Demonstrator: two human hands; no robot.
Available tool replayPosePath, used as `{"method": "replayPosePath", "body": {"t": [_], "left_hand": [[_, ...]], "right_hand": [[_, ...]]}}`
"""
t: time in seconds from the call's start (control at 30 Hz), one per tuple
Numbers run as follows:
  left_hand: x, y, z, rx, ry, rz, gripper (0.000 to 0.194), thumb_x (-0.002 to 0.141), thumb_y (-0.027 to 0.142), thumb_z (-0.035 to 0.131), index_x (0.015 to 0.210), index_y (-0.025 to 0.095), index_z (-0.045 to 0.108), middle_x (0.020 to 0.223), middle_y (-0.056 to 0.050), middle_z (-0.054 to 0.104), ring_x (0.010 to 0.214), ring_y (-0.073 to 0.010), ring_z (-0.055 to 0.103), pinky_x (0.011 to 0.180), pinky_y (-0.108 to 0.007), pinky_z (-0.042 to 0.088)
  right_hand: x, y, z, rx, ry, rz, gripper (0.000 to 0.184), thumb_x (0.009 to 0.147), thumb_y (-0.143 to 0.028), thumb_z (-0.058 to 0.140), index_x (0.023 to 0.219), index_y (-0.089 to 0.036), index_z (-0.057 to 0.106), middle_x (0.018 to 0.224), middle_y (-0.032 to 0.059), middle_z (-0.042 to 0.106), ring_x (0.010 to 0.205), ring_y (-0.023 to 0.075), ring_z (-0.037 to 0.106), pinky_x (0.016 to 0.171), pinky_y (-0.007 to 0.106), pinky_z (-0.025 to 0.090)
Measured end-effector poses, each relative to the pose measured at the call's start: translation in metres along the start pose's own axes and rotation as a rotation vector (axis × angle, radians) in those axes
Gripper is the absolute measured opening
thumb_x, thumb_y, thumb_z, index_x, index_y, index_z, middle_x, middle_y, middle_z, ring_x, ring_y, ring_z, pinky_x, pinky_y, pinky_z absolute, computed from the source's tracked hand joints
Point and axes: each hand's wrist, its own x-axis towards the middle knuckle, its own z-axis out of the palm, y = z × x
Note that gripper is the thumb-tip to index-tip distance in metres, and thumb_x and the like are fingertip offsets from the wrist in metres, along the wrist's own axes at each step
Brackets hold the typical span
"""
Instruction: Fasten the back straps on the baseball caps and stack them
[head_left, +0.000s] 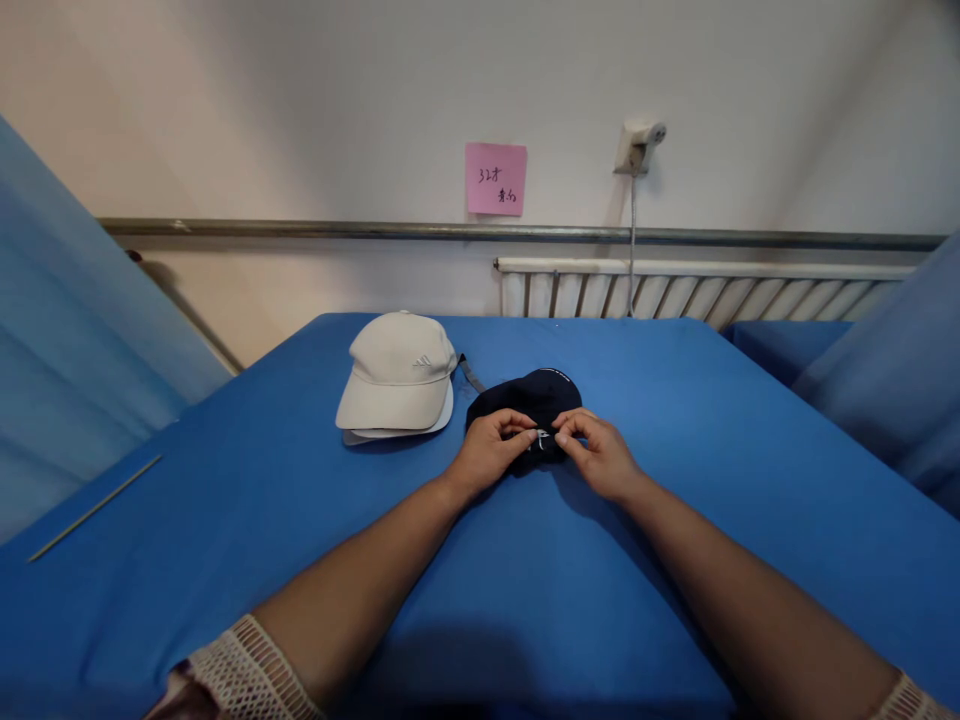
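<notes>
A dark navy cap (517,395) lies on the blue-covered table (525,580), its brim pointing away from me. At the cap's near edge, both hands pinch around a small shiny buckle (541,438) on its strap. My left hand (489,448) grips the strap from the left, thumb and forefinger closed. From the right, my right hand (596,455) pinches the same strap close to the buckle. Fingers partly hide the strap. Left of the dark cap sits a stack of caps, with a beige cap (397,375) on top and a grey strap (471,375) sticking out behind.
A thin stick (94,508) lies at the table's left side. Blue curtains (67,330) hang on both sides. Behind the table are a wall with a pink note (496,179), a metal rail (360,230), a radiator (675,290) and a plugged-in socket (637,148) with a hanging cable.
</notes>
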Motion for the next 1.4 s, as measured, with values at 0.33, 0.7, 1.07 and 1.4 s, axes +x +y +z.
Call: {"method": "replayPosePath", "body": {"t": [0.33, 0.7, 1.07, 1.4], "left_hand": [[0.002, 0.002, -0.005, -0.052, -0.014, -0.062, 0.024, 0.071, 0.03, 0.074, 0.088, 0.013, 0.068, 0.078, -0.004, 0.069, 0.069, -0.0127, 0.061, 0.063, -0.025, 0.047], [0.002, 0.0, -0.008, -0.01, -0.1, -0.067, 0.03, 0.074, 0.035, 0.072, 0.095, 0.014, 0.07, 0.082, -0.004, 0.068, 0.069, -0.0118, 0.058, 0.062, -0.024, 0.045], [0.001, -0.001, -0.007, -0.026, -0.046, -0.033, 0.028, 0.07, 0.031, 0.075, 0.091, 0.014, 0.069, 0.083, -0.005, 0.069, 0.072, -0.0133, 0.061, 0.068, -0.027, 0.049], [-0.004, -0.005, -0.002, 0.164, -0.05, 0.151, 0.022, 0.077, 0.028, 0.068, 0.096, 0.017, 0.07, 0.091, -0.005, 0.072, 0.084, -0.0182, 0.065, 0.081, -0.033, 0.053]], "right_hand": [[-0.001, -0.006, -0.005, -0.213, -0.104, -0.126, 0.016, 0.082, -0.019, 0.06, 0.095, -0.023, 0.052, 0.099, 0.0053, 0.06, 0.09, 0.02, 0.058, 0.081, 0.036, 0.047], [0.002, -0.005, -0.009, -0.407, -0.073, -0.202, 0.023, 0.08, -0.007, 0.047, 0.098, -0.022, 0.049, 0.1, 0.0098, 0.059, 0.095, 0.0234, 0.06, 0.081, 0.038, 0.048], [0.002, -0.023, -0.027, -0.293, -0.139, -0.127, 0.021, 0.084, -0.019, 0.055, 0.105, -0.023, 0.058, 0.102, 0.0065, 0.066, 0.089, 0.021, 0.061, 0.081, 0.038, 0.047], [0.004, -0.003, -0.019, -0.303, -0.305, -0.14, 0.008, 0.082, -0.021, 0.064, 0.088, -0.025, 0.068, 0.081, 0.0011, 0.066, 0.079, 0.0176, 0.057, 0.074, 0.033, 0.043]]}}
